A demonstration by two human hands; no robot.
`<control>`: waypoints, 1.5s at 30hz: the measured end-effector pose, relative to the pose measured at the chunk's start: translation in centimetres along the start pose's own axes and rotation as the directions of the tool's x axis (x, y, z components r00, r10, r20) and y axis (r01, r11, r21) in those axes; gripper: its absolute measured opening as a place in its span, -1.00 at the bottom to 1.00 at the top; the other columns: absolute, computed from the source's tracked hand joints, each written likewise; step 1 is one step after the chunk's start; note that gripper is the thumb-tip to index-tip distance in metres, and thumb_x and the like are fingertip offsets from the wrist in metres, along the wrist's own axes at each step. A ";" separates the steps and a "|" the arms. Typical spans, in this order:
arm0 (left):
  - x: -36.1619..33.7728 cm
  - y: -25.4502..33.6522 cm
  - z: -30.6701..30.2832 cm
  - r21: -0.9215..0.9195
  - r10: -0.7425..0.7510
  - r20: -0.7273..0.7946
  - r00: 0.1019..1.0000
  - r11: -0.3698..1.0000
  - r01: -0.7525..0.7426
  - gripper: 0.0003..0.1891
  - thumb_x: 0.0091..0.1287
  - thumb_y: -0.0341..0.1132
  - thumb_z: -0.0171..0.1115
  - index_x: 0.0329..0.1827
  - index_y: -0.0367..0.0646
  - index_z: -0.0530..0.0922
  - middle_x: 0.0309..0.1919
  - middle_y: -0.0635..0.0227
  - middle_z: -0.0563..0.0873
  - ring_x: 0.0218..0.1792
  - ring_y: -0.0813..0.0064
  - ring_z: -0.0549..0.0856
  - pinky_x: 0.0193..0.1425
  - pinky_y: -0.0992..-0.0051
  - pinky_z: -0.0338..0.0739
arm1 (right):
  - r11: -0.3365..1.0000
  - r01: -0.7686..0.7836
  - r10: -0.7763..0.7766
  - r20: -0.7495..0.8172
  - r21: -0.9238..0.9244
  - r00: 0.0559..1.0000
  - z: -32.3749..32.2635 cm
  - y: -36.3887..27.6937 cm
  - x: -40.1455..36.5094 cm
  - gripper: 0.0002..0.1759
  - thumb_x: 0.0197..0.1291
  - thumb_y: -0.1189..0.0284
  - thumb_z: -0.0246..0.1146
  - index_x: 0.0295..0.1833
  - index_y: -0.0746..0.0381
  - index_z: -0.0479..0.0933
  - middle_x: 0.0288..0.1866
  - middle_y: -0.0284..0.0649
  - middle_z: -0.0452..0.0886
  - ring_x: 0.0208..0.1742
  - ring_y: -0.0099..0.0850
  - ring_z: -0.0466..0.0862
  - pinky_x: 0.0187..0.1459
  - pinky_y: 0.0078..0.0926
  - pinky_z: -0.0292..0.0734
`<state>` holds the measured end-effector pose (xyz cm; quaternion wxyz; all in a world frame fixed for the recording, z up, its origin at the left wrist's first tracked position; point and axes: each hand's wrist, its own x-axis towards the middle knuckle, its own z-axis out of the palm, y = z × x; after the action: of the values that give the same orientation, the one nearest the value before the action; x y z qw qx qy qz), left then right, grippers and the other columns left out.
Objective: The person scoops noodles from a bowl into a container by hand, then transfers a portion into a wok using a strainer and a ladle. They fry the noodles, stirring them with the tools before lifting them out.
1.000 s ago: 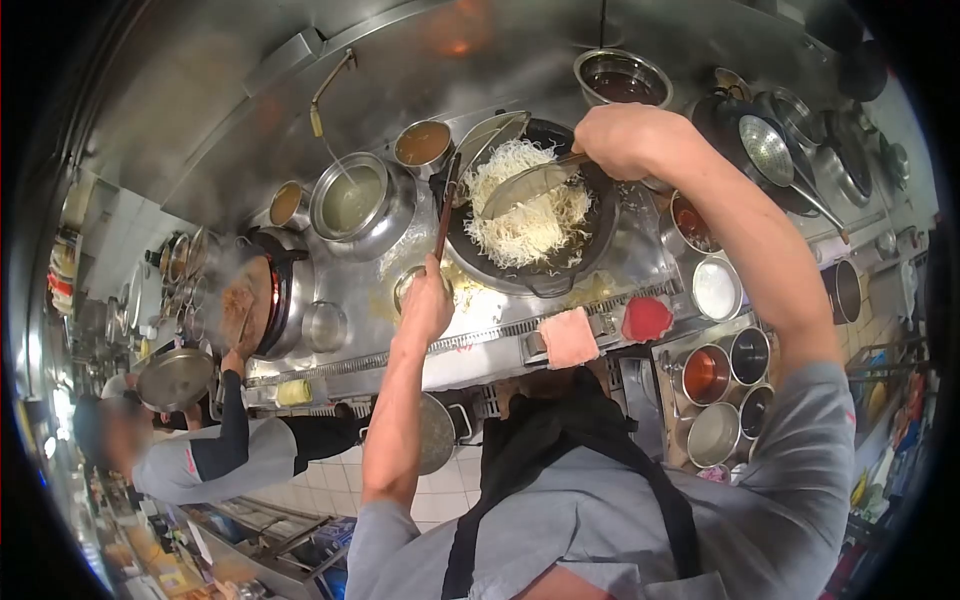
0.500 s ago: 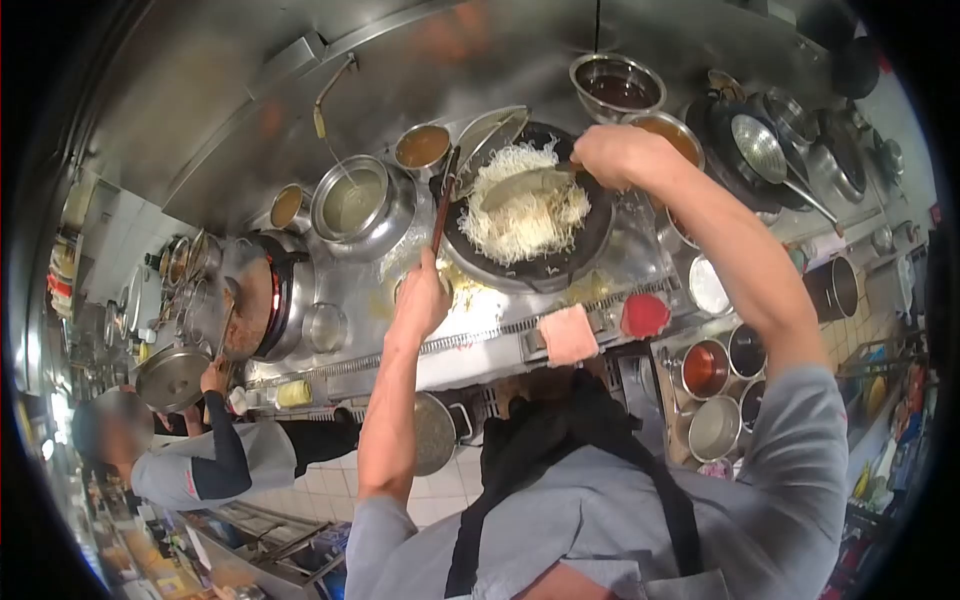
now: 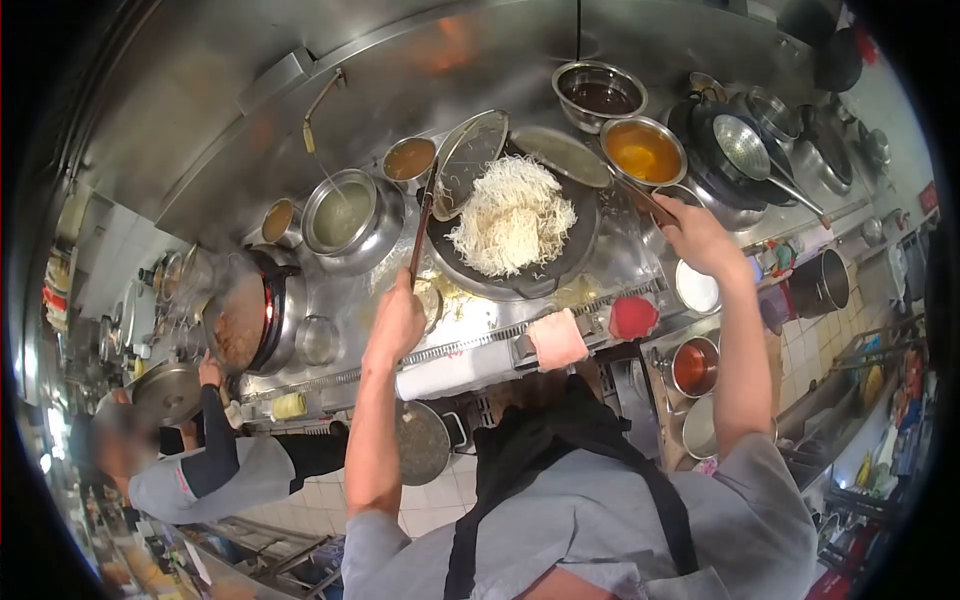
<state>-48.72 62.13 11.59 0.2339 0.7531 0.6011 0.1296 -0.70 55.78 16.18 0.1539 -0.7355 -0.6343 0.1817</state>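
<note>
A mound of thin white noodles [image 3: 515,222] lies in a dark wok [image 3: 583,232] on the stove. My left hand [image 3: 400,320] is closed round the long brown handle of a wire-mesh skimmer [image 3: 474,160], whose round head stands tilted at the far left side of the noodles. My right hand [image 3: 705,235] grips the brown handle of another round skimmer [image 3: 562,155]. That one's head is over the far right of the wok, behind the noodles and apart from most of them.
A bowl of amber liquid [image 3: 643,152] and a bowl of dark liquid [image 3: 600,92] stand at the far right. Left of the wok is a steel pot [image 3: 342,215]. A folded pink cloth [image 3: 557,340] lies at the front edge. A co-worker [image 3: 215,470] works at another wok on the left.
My right hand has drawn back to the right, moving its skimmer off the noodles to the wok's far right. The left skimmer's head has tilted up, and the noodles sit in a taller mound.
</note>
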 end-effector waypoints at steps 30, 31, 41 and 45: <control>-3.2 1.7 0.9 -0.218 -0.093 -0.042 0.995 0.973 0.081 -0.51 0.47 -0.54 -0.01 0.47 -0.40 0.41 -0.08 -0.45 0.73 0.06 -0.41 0.73 0.16 -0.05 0.57 | 0.970 0.092 -0.113 0.085 0.224 0.990 6.7 -3.5 -8.6 -0.28 0.35 0.60 0.12 0.65 0.18 0.40 -0.38 0.02 0.73 -0.35 -0.15 0.74 -0.13 -0.23 0.65; -3.1 1.6 0.8 -0.229 -0.098 -0.043 0.994 0.970 0.086 -0.51 0.48 -0.54 -0.01 0.47 -0.38 0.41 -0.08 -0.44 0.73 0.07 -0.41 0.73 0.16 -0.04 0.57 | 0.952 0.050 -0.078 0.082 0.301 0.994 5.7 -4.5 -9.4 -0.29 0.37 0.60 0.12 0.66 0.18 0.39 -0.40 0.00 0.72 -0.39 -0.18 0.72 -0.16 -0.25 0.64; 0.6 0.1 3.8 -0.280 -0.133 -0.025 0.991 0.952 0.121 -0.51 0.47 -0.50 0.02 0.46 -0.42 0.43 -0.01 -0.43 0.74 0.10 -0.33 0.75 0.21 -0.01 0.59 | 0.515 -0.308 0.083 0.311 0.800 0.947 12.6 -7.4 -8.4 -0.29 0.52 0.45 0.26 0.73 0.08 0.31 -0.24 -0.33 0.65 -0.32 -0.47 0.58 -0.10 -0.38 0.62; -0.1 1.4 2.1 -0.266 -0.189 -0.047 0.981 0.949 0.170 -0.51 0.44 -0.52 0.01 0.44 -0.46 0.44 -0.04 -0.37 0.75 0.08 -0.28 0.77 0.18 0.00 0.60 | 0.713 0.083 0.017 -0.136 0.696 0.991 16.9 -5.5 -6.2 -0.29 0.52 0.45 0.26 0.73 0.09 0.31 0.08 -0.07 0.79 0.02 -0.28 0.76 0.14 -0.28 0.63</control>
<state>-46.54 61.43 10.47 0.3198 0.6529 0.6529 0.2126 -14.09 50.38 4.18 0.4659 -0.6213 -0.5197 0.3562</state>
